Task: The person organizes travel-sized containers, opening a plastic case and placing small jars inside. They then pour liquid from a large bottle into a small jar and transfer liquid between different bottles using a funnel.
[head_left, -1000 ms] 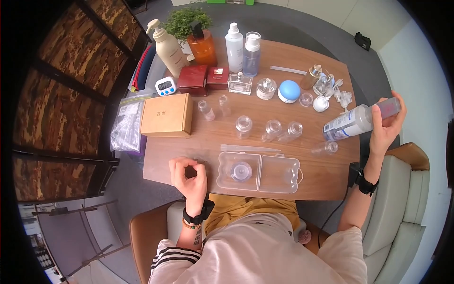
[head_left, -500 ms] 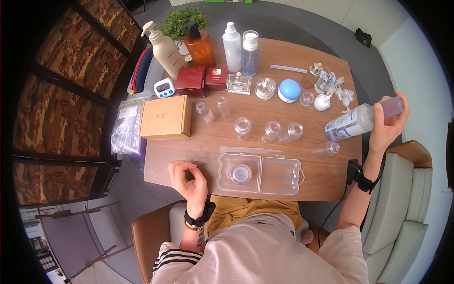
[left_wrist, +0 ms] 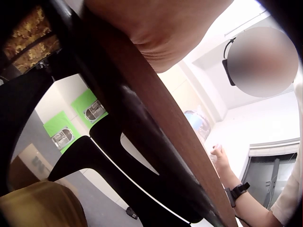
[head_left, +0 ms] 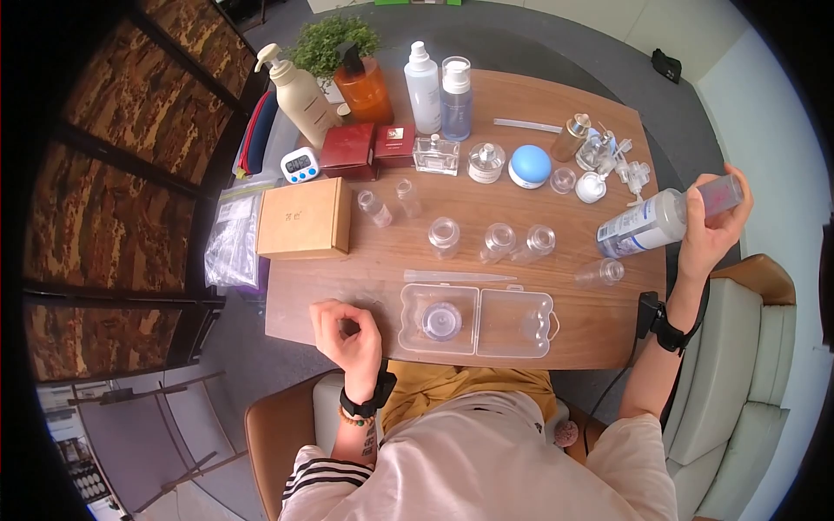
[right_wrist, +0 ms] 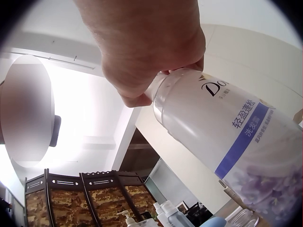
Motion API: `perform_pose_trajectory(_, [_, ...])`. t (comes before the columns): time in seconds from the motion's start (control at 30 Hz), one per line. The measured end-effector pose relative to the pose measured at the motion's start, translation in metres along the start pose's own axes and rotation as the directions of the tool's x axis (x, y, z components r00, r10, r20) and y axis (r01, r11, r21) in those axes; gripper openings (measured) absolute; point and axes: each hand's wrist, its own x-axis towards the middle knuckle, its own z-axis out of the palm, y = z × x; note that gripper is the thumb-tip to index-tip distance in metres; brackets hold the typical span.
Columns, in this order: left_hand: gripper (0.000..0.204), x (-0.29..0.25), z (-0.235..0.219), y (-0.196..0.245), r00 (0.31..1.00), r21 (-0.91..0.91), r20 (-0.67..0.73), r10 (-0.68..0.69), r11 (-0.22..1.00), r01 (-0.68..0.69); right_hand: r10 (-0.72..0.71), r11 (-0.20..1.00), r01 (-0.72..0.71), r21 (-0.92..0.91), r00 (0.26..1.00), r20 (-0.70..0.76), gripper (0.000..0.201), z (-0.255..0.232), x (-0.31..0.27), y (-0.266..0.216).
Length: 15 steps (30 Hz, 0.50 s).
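At the table's right edge my right hand (head_left: 714, 233) pinches a greyish translucent cap (head_left: 721, 195) at the top of a large labelled bottle (head_left: 641, 227). The right wrist view shows the hand (right_wrist: 147, 42) above the white bottle (right_wrist: 208, 125), fingers at its neck. My left hand (head_left: 349, 337) rests at the near table edge, loosely curled and empty, the thumb near the fingertips. To its right lies an open clear plastic case (head_left: 514, 321) with a round clear container (head_left: 441, 321) in its left half.
Several small clear jars (head_left: 444, 236) stand mid-table, beyond a thin clear strip (head_left: 456, 276). A cardboard box (head_left: 304, 217), red boxes (head_left: 349, 152), a timer (head_left: 301, 165), pump bottles (head_left: 300, 97) and a blue-lidded jar (head_left: 529, 165) occupy the left and back. One clear jar (head_left: 601, 273) lies near the large bottle.
The head view has shifted slightly, so things at the back left appear a little farther left. Both hands keep nearly the same pose, the right one at the bottle's cap.
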Motion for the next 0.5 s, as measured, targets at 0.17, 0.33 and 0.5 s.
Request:
perform_pose_trajectory(0.17, [0.023,-0.0003,-0.0002,0.0017,1.000,-0.026,0.003,-0.020,0.999,0.020,0.024,1.000,-0.024,0.007,1.000,0.001,0.057,0.0010,0.0001,-0.0015])
perform_pose_trajectory(0.33, [0.023,0.0001,-0.0007,0.0026,1.000,-0.056,0.029,-0.007,0.998,0.008,0.029,1.000,-0.029,0.008,1.000,-0.013,0.057,0.0013,0.0004,-0.0035])
perform_pose_trajectory(0.5, [0.023,0.0001,-0.0016,0.0027,0.999,-0.037,0.034,-0.008,0.999,0.009,0.034,0.999,-0.034,-0.003,0.999,-0.020,0.057,0.0025,0.0003,-0.0055])
